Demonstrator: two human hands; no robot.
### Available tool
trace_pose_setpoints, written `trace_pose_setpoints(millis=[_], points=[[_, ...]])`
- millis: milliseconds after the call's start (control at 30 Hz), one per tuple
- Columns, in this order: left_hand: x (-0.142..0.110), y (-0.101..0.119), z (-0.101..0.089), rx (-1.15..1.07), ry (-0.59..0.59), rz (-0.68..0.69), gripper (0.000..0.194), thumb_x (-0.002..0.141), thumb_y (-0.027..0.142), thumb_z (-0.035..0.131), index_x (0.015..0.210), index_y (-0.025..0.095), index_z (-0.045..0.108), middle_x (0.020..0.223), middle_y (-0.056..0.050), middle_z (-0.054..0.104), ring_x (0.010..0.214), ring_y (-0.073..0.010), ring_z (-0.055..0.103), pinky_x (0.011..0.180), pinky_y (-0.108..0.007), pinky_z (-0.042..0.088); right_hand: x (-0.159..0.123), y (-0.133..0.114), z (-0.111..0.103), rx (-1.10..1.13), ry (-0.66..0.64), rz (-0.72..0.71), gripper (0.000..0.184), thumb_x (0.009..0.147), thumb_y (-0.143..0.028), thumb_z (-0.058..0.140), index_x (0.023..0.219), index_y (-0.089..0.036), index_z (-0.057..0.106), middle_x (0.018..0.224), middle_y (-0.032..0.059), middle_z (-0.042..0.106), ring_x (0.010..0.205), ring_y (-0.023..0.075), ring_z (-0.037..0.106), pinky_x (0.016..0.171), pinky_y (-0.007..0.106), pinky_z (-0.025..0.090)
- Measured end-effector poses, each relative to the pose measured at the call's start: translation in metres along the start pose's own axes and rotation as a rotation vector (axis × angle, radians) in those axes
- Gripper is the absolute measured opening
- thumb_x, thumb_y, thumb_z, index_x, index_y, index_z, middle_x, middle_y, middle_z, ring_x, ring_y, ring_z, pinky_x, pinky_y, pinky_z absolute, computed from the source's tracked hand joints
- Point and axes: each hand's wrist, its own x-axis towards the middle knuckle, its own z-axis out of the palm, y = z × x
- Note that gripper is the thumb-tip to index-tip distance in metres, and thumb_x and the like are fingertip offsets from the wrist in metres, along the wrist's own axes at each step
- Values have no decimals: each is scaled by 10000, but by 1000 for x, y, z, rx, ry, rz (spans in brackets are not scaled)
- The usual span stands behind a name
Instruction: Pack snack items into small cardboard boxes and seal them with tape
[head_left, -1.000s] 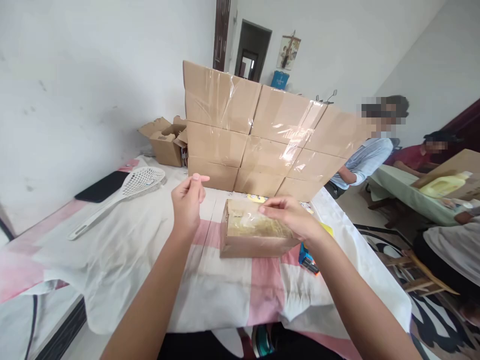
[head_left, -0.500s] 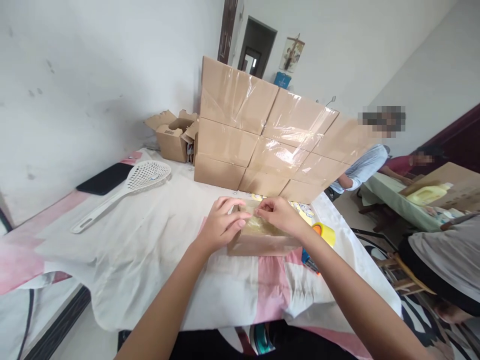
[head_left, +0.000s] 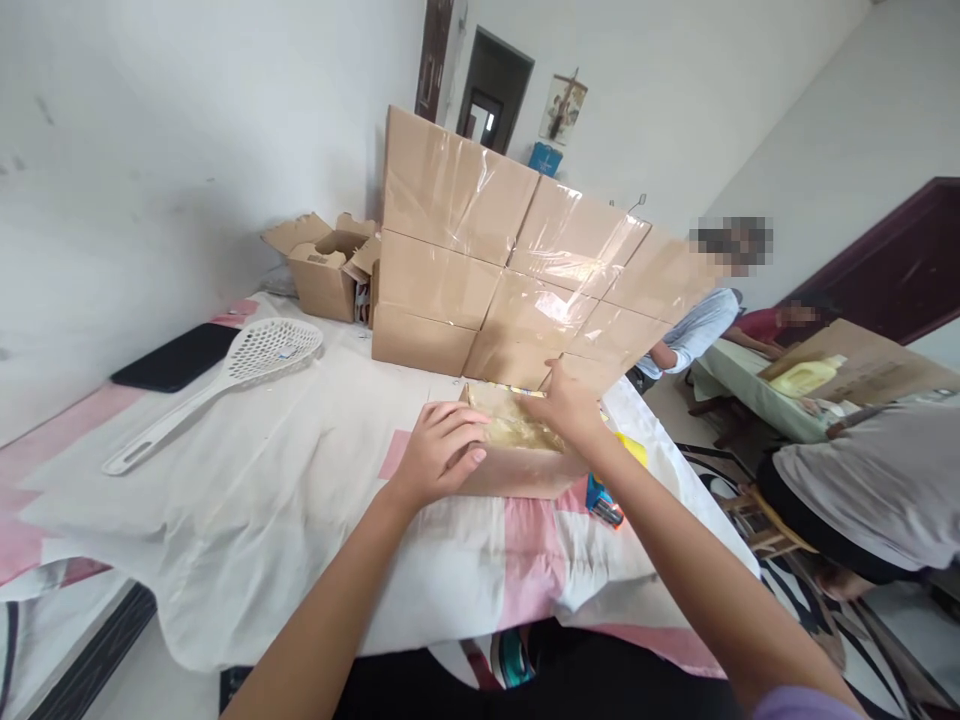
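Observation:
A small brown cardboard box (head_left: pixel 517 474) sits on the cloth near the middle, its top covered with shiny, yellowish clear tape. My left hand (head_left: pixel 441 452) is curled around the box's left end, thumb at the front and fingers over the top edge. Over the top's right part is my right hand (head_left: pixel 574 408), fingers spread, with the thumb pointing left along the taped surface. Beside the box on the right lies a blue tape dispenser (head_left: pixel 603 500), and a yellow roll (head_left: pixel 634 447) shows partly behind my right forearm.
Behind the box stands a tall stack of taped cartons (head_left: pixel 495 260). An open carton (head_left: pixel 322 280) is at the back left. A white slotted skimmer (head_left: pixel 259 358) and a black flat object (head_left: pixel 176 357) lie left on the tablecloth (head_left: pixel 285 500). People sit and stand at the right.
My left hand came from the air onto the box's left end. My right hand, earlier pinching at the top, has moved right and spread its fingers. The view shifted slightly.

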Motion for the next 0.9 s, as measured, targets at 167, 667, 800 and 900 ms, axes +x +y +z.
trace_pose_setpoints(millis=[167, 667, 800, 900], points=[[2, -1, -5, 41, -98, 46, 269, 973, 382, 515, 1125, 229, 677, 1153, -54, 744, 1176, -249, 620, 1056, -435, 320, 41, 120, -1, -7, 1, 259, 351, 850, -416, 638, 1101, -177, 694, 907, 102, 739, 865, 257, 684, 746, 317, 476], [-7, -28, -18, 120, 25, 66, 284, 969, 403, 460, 1067, 260, 685, 1070, -55, 772, 1139, -320, 601, 968, -500, 404, 72, 281, 73, 184, -321, 212, 250, 716, -184, 744, 961, -161, 786, 897, 70, 754, 802, 190, 667, 784, 272, 506], [-10, -34, -10, 65, 55, 21, 315, 983, 420, 431, 1084, 259, 683, 1089, -76, 761, 1132, -319, 584, 956, -513, 456, 68, 289, 94, 207, -279, 209, 167, 706, -230, 755, 857, -160, 766, 914, 61, 720, 835, 202, 649, 812, 284, 498], [-11, -35, -2, 51, 90, 23, 309, 978, 422, 434, 1062, 249, 676, 1076, -81, 757, 1109, -313, 570, 942, -519, 486, 64, 291, 105, 238, -255, 206, 89, 726, -232, 713, 753, -149, 730, 977, 72, 701, 809, 186, 637, 781, 269, 495]])
